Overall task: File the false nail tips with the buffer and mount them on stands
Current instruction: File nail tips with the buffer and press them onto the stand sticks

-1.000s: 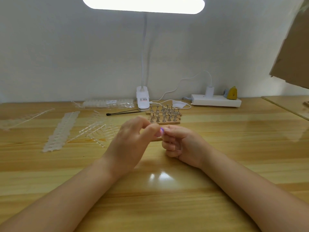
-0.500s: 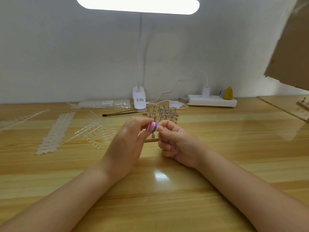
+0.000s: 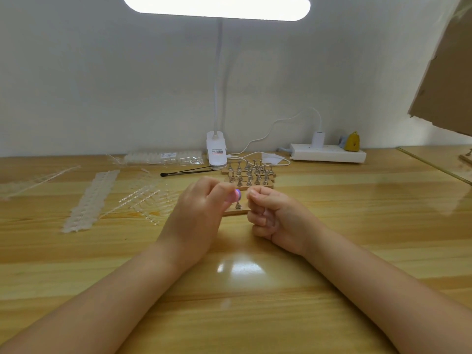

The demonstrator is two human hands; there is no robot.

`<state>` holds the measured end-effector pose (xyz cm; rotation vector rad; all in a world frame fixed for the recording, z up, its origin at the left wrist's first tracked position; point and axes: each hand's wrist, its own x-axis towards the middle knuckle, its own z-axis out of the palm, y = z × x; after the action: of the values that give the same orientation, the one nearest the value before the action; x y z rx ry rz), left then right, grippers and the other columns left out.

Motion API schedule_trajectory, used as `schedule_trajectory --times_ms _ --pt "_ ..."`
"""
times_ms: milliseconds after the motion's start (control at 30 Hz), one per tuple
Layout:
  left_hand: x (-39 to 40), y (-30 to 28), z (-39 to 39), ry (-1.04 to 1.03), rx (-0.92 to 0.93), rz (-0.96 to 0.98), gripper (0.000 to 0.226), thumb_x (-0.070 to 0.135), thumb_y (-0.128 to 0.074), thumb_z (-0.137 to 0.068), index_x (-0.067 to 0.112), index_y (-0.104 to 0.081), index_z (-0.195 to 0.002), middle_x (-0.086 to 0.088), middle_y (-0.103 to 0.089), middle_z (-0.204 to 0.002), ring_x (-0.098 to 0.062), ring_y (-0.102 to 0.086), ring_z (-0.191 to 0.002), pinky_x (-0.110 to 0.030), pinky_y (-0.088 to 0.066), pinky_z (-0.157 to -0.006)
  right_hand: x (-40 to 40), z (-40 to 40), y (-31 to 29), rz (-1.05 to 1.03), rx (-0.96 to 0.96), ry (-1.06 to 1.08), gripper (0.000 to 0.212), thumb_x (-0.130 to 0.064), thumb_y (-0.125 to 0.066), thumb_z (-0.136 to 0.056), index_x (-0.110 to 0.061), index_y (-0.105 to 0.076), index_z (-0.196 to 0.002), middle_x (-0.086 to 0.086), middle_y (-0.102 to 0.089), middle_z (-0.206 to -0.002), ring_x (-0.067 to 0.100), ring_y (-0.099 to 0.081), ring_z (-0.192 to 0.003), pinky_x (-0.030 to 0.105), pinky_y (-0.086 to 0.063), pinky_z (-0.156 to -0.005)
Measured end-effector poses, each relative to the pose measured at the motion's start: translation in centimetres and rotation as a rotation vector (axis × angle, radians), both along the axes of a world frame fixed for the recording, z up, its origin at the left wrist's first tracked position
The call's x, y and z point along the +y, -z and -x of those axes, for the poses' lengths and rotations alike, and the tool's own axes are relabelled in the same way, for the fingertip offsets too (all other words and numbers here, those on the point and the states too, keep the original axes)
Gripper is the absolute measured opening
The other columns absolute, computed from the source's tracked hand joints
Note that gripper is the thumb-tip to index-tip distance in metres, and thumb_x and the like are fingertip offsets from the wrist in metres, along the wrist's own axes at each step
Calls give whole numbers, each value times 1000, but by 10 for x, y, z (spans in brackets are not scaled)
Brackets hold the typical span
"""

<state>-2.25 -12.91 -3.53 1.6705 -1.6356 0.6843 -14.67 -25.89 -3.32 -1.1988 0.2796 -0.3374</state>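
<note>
Bright, even light from the lamp bar (image 3: 216, 7) at top centre, blown out to pure white. Its glare patch sits on the glossy surface (image 3: 240, 268) between the forearms. Shadows soft and faint. Wide-angle bending at edges; small distant items slightly soft.

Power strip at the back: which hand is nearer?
Right. The right hand sits in front of the power strip, slightly leftward; the left hand, gripping the buffer, is farther left.
</note>
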Motion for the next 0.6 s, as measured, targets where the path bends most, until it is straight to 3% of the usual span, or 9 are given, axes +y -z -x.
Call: schedule_trajectory --times_ms 100,200,367,433,500,567,600 --pt "3 -5 -4 -13 -19 23 18 18 -57 -89 21 -52 -107 -5 -58 -94 -14 -49 -80 -27 -41 -70 0 0 0 3 5 -7 9 -15 -52 -89 -15 -54 -80 -4 -37 -59 6 -35 -45 18 -16 -42" --pt "2 -6 5 43 -127 -40 16 26 -56 -92 22 -56 -107 -4 -59 -98 -18 -53 -86 -31 -46 -77 1 0 0 65 5 -43 10 -17 -57 -80 -11 -55 -88 -4 -37 -60 6 -36 -46 19 -16 -42" --pt "0 -2 -9 -42 109 -30 18 47 -46 -93 38 -61 -91 22 -58 -91 4 -52 -89 -23 -40 -74 -2 1 -1 22 2 -73 5 -19 -56 -82 -15 -55 -79 -4 -36 -62 7 -35 -49 16 -19 -39" --pt "2 -7 -7 -32 -5 -94 21 45 -43 -95 32 -59 -100 18 -59 -94 4 -53 -85 -24 -44 -76 0 1 0 52 -1 -85 5 -19 -56 -82 -14 -53 -82 -4 -37 -61 7 -35 -49 16 -19 -40" --pt "2 -4 3 76 -107 -109 18 36 -47 -98 24 -55 -109 0 -61 -101 -11 -56 -88 -30 -47 -81 0 2 0 76 4 -83 9 -16 -56 -82 -12 -52 -89 -4 -37 -62 7 -35 -50 18 -17 -42" --pt "1 -5 3 17 -94 -181 46 53 -21 -101 27 -58 -110 4 -60 -106 -9 -52 -93 -23 -42 -85 -1 3 -1 65 8 -90 8 -16 -55 -82 -13 -51 -88 -4 -37 -62 8 -35 -51 19 -16 -43" --pt "1 -4 -1 -14 -69 -156 53 52 -17 -101 25 -61 -112 5 -60 -107 -10 -52 -95 -20 -40 -84 -1 4 -3 49 7 -98 6 -17 -54 -81 -14 -51 -84 -4 -36 -62 8 -34 -51 19 -16 -43"
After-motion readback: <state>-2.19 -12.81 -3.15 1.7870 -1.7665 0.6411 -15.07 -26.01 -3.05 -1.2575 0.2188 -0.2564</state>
